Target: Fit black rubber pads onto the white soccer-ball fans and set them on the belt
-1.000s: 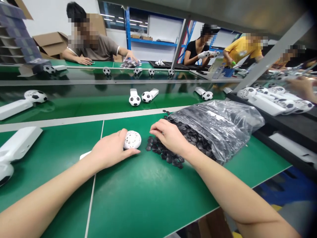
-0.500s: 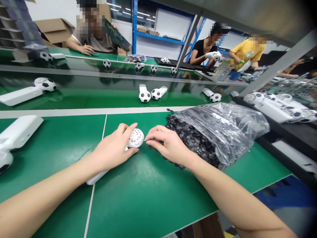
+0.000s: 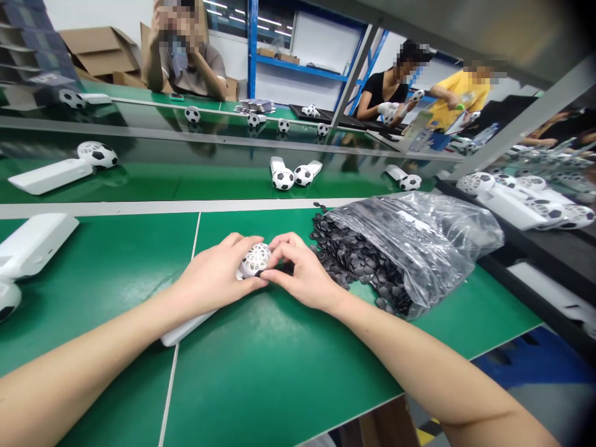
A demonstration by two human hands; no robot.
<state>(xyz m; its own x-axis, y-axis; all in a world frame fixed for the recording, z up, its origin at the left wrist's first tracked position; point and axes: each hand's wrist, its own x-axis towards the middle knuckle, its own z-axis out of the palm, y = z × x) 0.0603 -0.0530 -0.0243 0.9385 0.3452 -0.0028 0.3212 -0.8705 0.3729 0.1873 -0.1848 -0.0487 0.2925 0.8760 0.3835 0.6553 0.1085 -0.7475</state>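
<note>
My left hand [image 3: 218, 270] is wrapped round a white device with a lattice ball head [image 3: 256, 258]; its white handle [image 3: 189, 329] shows below my wrist on the green table. My right hand [image 3: 298, 270] pinches a small black piece [image 3: 259, 273] against the lower right side of the ball, its thumb and fingers touching the ball. To the right of my right hand, many small black pieces [image 3: 367, 267] spill from a clear plastic bag [image 3: 423, 230] lying on the table.
White devices with football-patterned heads rest on the conveyor [image 3: 186, 180] ahead. Another device [image 3: 40, 242] lies at the left. A black tray [image 3: 516, 273] of white devices stands at the right. Several people sit or stand across the line.
My right hand has moved left from beside the pile to touch the ball. Devices on the near conveyor have shifted right. The person at the back left has raised both hands.
</note>
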